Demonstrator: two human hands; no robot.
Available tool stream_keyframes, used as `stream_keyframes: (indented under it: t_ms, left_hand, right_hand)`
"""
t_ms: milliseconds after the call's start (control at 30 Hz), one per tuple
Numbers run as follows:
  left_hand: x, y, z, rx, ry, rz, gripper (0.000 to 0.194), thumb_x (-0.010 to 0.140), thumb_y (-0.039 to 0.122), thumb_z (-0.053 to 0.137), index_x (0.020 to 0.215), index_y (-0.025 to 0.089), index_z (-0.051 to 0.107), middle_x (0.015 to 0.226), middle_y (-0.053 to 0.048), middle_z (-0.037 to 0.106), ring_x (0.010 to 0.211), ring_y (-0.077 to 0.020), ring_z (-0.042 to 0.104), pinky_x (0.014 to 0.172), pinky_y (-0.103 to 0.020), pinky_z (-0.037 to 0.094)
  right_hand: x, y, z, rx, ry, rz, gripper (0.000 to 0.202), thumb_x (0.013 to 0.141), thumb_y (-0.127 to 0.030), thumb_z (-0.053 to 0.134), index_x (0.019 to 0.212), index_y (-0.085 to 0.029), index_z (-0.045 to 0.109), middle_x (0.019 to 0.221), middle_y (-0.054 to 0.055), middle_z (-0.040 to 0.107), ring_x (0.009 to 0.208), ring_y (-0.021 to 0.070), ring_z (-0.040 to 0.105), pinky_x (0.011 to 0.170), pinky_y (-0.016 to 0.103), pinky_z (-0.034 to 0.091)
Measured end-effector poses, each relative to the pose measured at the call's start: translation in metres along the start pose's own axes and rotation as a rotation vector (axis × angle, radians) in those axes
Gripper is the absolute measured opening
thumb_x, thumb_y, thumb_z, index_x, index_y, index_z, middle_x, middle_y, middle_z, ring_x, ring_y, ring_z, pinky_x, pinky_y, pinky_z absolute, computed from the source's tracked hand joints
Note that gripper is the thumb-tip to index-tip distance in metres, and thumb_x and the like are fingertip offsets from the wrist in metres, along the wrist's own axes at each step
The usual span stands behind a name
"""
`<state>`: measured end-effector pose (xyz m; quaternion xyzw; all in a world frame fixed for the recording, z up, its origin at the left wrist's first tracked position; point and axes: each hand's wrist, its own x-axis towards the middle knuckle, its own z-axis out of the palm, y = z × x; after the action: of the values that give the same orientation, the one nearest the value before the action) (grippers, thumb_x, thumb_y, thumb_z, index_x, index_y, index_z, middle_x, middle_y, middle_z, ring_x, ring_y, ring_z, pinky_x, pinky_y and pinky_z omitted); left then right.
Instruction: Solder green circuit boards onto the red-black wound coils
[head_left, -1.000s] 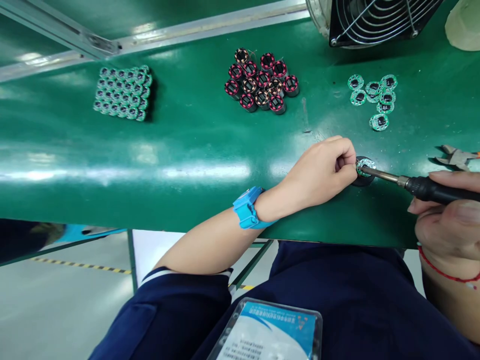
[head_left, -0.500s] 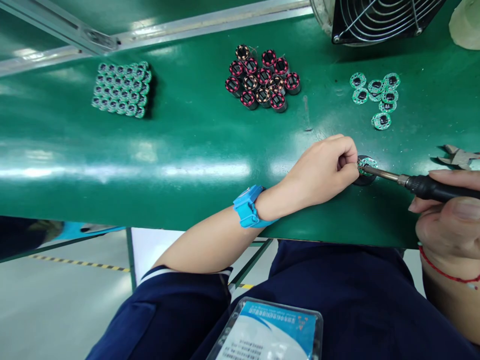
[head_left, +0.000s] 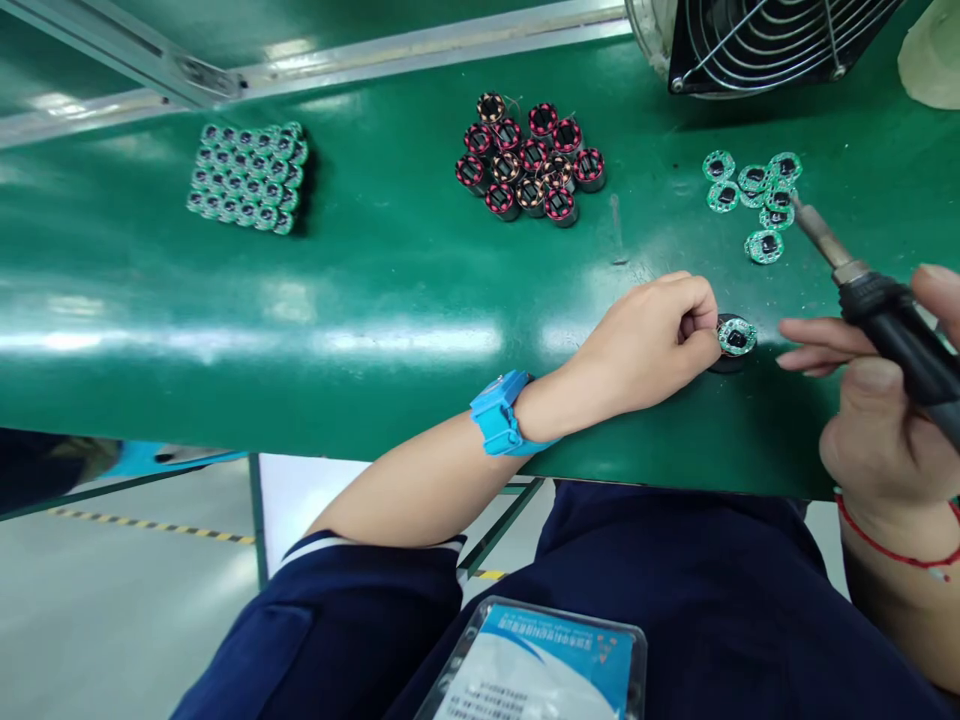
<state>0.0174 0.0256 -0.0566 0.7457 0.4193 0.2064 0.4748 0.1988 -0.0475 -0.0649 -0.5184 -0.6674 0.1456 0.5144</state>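
Note:
My left hand (head_left: pixel 664 330), a blue strap on its wrist, is closed at the left edge of a round green circuit board (head_left: pixel 738 337). Its fingertips pinch there, partly hiding that edge. Under the board shows a dark round piece (head_left: pixel 726 366), resting on the bench. My right hand (head_left: pixel 877 400) grips a soldering iron (head_left: pixel 892 310) with a black handle, two of its fingers stretched out toward the board. The iron's metal tip points up and left, near several loose round circuit boards (head_left: pixel 765 246), clear of the held one.
Several wound motor cores (head_left: pixel 531 155) stand grouped at the back middle of the green bench (head_left: pixel 360 270). A block of stacked round boards (head_left: pixel 247 178) sits at the left. A fan (head_left: pixel 780 40) with a wire guard stands at the back right.
The soldering iron has lifted off the board under my left hand and swung up, its tip now near the loose boards. Two right-hand fingers have stretched out. My left hand stays in place.

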Motion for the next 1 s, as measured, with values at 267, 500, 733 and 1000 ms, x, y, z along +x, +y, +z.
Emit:
stream_keyframes:
  t_ms: [267, 500, 733, 1000]
  left_hand:
    - [0.001, -0.002, 0.001, -0.001, 0.007, 0.033, 0.012, 0.074, 0.004, 0.050, 0.069, 0.015, 0.050, 0.070, 0.001, 0.049, 0.068, -0.0104, 0.044, 0.062, -0.026, 0.034]
    - [0.000, -0.010, -0.003, -0.053, -0.022, 0.137, 0.012, 0.079, 0.007, 0.051, 0.088, 0.015, 0.050, 0.089, -0.003, 0.052, 0.075, -0.0110, 0.048, 0.068, -0.025, 0.041]
    - [0.002, -0.014, 0.009, 0.219, -0.104, 0.283, 0.021, 0.086, 0.020, 0.056, 0.105, 0.011, 0.054, 0.101, -0.010, 0.048, 0.095, -0.0205, 0.046, 0.082, -0.033, 0.043]
    - [0.015, -0.029, -0.002, 0.077, -0.199, 0.426, 0.018, 0.091, 0.028, 0.055, 0.098, 0.011, 0.054, 0.096, -0.007, 0.051, 0.087, -0.0157, 0.048, 0.078, -0.027, 0.041]
  right_hand:
    - [0.005, 0.005, 0.010, -0.317, -0.379, -0.055, 0.057, 0.085, -0.025, 0.064, 0.138, -0.027, 0.041, 0.114, 0.008, 0.065, 0.095, 0.0253, 0.061, 0.081, 0.043, 0.052]
    - [0.004, 0.005, 0.013, -0.267, -0.319, -0.056, 0.058, 0.085, -0.016, 0.064, 0.136, -0.030, 0.041, 0.111, 0.004, 0.066, 0.097, 0.0211, 0.062, 0.084, 0.037, 0.052]
    - [0.000, 0.005, 0.010, -0.149, -0.236, -0.072, 0.053, 0.083, -0.013, 0.065, 0.131, -0.026, 0.046, 0.114, 0.005, 0.065, 0.103, 0.0195, 0.063, 0.090, 0.035, 0.053]
    - [-0.006, 0.007, 0.009, 0.021, -0.201, 0.137, 0.041, 0.084, -0.019, 0.065, 0.122, -0.024, 0.050, 0.112, 0.006, 0.063, 0.102, 0.0191, 0.063, 0.092, 0.038, 0.053]
